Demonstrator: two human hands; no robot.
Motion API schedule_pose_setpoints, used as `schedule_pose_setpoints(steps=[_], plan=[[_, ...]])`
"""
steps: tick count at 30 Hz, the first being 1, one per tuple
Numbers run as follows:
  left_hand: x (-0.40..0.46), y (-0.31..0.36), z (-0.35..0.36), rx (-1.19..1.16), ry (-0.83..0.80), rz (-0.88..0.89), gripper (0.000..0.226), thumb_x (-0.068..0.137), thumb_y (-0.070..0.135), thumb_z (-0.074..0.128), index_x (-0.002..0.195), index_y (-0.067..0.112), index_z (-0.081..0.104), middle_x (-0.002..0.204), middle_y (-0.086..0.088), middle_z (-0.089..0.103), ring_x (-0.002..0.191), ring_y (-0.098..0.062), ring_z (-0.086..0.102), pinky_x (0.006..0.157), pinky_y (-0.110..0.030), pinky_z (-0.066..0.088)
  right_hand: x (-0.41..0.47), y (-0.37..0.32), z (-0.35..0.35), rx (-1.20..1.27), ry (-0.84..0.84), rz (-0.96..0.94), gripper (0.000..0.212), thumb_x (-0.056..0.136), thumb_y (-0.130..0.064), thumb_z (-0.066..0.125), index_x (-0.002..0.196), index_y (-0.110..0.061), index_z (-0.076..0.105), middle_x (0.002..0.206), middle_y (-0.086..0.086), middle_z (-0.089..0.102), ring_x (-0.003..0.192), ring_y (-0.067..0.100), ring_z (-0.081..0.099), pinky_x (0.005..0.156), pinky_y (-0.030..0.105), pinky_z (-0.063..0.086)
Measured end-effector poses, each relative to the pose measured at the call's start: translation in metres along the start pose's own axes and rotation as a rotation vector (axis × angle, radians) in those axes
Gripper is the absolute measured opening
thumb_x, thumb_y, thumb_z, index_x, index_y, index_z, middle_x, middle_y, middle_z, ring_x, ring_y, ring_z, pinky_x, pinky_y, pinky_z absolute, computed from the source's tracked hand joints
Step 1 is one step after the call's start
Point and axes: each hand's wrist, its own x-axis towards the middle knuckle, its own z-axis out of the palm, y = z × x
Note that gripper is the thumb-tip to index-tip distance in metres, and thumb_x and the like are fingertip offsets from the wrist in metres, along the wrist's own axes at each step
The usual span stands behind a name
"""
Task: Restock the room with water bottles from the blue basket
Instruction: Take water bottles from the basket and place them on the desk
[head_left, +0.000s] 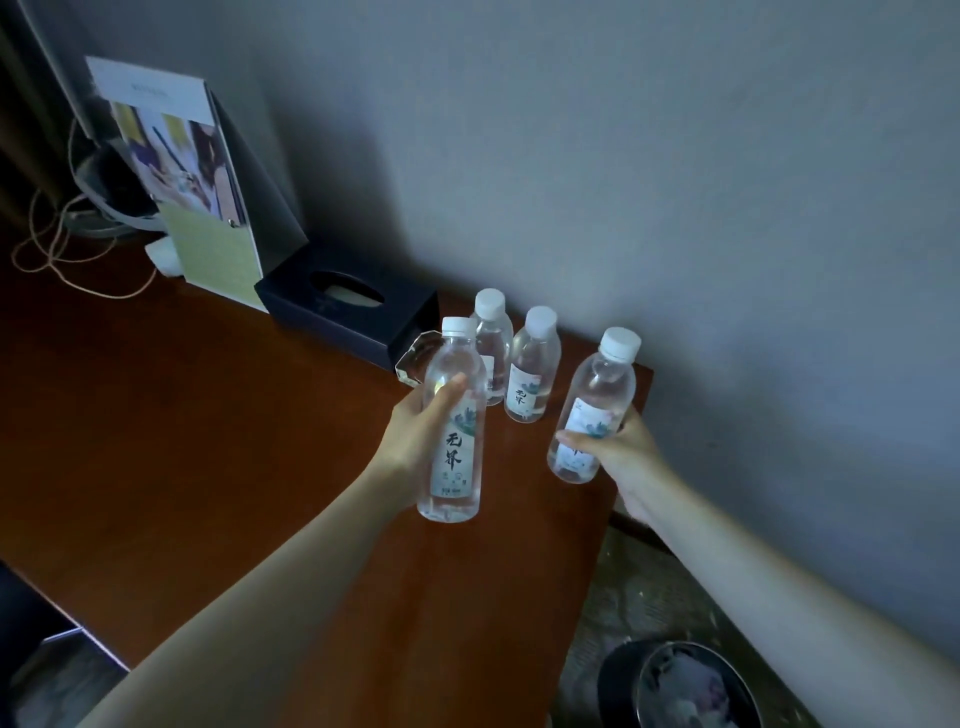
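- Nearest, bottom right on the floor: round bin (691, 686) with a liner, below the desk's right end. Blue basket not in view.
- Left hand (421, 426) clamped round the left-held bottle (453, 421), thumb across the front just above the label, fingers hidden behind. Bottle upright, full, capped; base looks just above the desk (208, 415) or barely touching, can't tell which.
- Right hand (613, 447) clamped low round the right-held bottle (597, 405), thumb over the label. Bottle tilted, cap leaning right, close to the desk's right edge; base seems off the surface.
- Farther back, two standing bottles: back-left bottle (492, 345) and back-right bottle (532, 364), just beside each other, near the wall (675, 182).
- Clear glass ashtray (415, 361) just left of them, partly behind the left-held bottle.
- Dark tissue box (348, 309) farther left; standing brochure (192, 176) and cables (62, 244) at far left.
- Judgement: placing step, two bottles down, two in hand.
- Risks: left-held bottle could knock the ashtray or back-left bottle if set down too far forward; right-held bottle set down tilted near the edge could tip off toward the bin; tight cluster means one bump could topple the neighbours.
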Motion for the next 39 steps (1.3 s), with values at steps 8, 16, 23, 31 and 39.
schedule_pose_setpoints(steps=[8,16,23,31,39], plan=[[0.006,-0.001,0.002,-0.007,0.023,0.016,0.024,0.093,0.040,0.050,0.102,0.019,0.057,0.083,-0.006,0.066,0.073,-0.019,0.066,0.061,-0.028,0.052,0.046,0.006,0.000,-0.109,0.077,-0.056,0.073,0.062,-0.006,0.084,0.125,-0.017,0.049,0.122,0.004,0.062,0.114,0.023,0.058,0.089,0.033,0.047],[0.008,-0.001,-0.004,0.010,0.020,0.023,0.031,0.091,0.041,0.051,0.106,0.015,0.058,0.079,-0.005,0.067,0.066,-0.016,0.068,0.056,-0.024,0.054,0.067,0.016,0.008,-0.146,0.079,-0.112,0.069,0.060,-0.005,0.082,0.119,-0.024,0.051,0.112,-0.001,0.066,0.104,0.018,0.063,0.093,0.042,0.052],[0.010,0.001,-0.008,-0.005,0.015,0.036,0.027,0.091,0.040,0.051,0.103,0.017,0.058,0.080,-0.006,0.067,0.069,-0.018,0.067,0.059,-0.026,0.054,0.075,0.020,0.010,-0.162,0.092,-0.142,0.070,0.063,-0.010,0.082,0.123,-0.022,0.048,0.115,-0.001,0.065,0.106,0.016,0.062,0.088,0.034,0.052],[0.013,0.003,-0.007,-0.023,0.015,0.037,0.021,0.092,0.039,0.050,0.099,0.020,0.058,0.079,-0.005,0.067,0.063,-0.013,0.068,0.054,-0.022,0.055,0.075,0.021,0.013,-0.117,0.102,-0.144,0.074,0.068,-0.006,0.080,0.129,-0.021,0.041,0.117,-0.002,0.061,0.105,0.015,0.059,0.072,0.019,0.045],[0.011,0.001,-0.001,-0.017,0.017,0.038,0.023,0.092,0.039,0.051,0.101,0.020,0.058,0.080,-0.005,0.067,0.066,-0.014,0.068,0.059,-0.025,0.055,0.074,0.019,0.006,-0.171,0.007,-0.171,0.081,0.064,-0.013,0.083,0.131,-0.026,0.041,0.121,-0.002,0.062,0.111,0.015,0.060,0.081,0.028,0.054]])
